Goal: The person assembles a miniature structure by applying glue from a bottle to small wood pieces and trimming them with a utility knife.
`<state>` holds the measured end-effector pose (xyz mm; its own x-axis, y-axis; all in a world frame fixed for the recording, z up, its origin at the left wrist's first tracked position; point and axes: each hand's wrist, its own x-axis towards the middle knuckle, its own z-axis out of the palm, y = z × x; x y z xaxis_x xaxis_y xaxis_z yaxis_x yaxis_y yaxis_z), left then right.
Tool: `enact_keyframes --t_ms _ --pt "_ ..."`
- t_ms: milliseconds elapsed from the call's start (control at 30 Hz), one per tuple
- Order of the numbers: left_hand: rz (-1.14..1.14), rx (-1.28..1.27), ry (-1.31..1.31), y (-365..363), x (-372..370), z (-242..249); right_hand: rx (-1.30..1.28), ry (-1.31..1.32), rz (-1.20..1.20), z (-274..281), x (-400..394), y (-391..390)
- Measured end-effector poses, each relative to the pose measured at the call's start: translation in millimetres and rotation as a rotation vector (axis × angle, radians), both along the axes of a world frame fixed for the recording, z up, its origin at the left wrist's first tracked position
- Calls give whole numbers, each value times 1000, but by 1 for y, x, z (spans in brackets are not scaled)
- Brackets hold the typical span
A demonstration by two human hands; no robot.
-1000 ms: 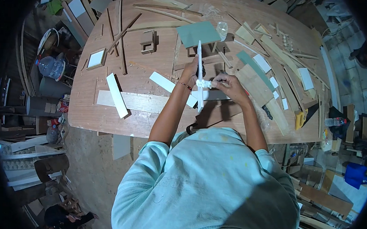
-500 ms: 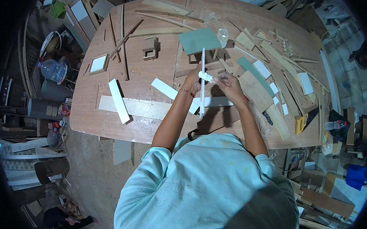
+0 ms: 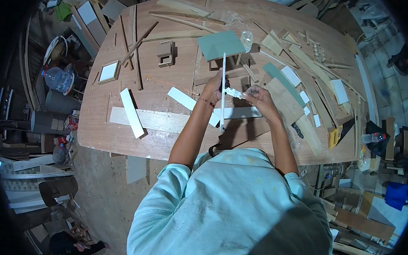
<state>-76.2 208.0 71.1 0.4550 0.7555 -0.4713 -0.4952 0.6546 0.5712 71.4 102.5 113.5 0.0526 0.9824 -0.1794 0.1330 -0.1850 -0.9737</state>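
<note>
left hand (image 3: 213, 88) gripping thin white strip (image 3: 223, 78) on edge over workbench (image 3: 122, 124), steadying it | right hand (image 3: 258, 95) at strip's 3 o'clock pinching white wad (image 3: 234, 92) against it | green board (image 3: 220, 44) lying at 12 o'clock

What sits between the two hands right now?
In the head view, a crumpled white strip spans from the left hand, which grips the thin white slat, to the right hand.
</note>
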Motion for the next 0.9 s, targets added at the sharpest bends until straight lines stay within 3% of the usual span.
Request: enact_keyframes --t_ms 200,367,567,633,767,900 --pt "-52 68 -13 1 -1 -9 107 -101 -84 6 -5 9" --pt "30 4 98 -12 8 16 97 -190 -83 7 -10 10" --pt "-81 -3 36 1 0 -6 89 -237 112 11 -1 -3" --pt "-89 -38 17 1 1 -3 96 -128 249 20 1 -5" --pt "-75 2 78 -7 6 8 -26 -18 130 26 -2 0" --pt "17 2 107 -8 12 10 -20 -122 38 16 -4 7"
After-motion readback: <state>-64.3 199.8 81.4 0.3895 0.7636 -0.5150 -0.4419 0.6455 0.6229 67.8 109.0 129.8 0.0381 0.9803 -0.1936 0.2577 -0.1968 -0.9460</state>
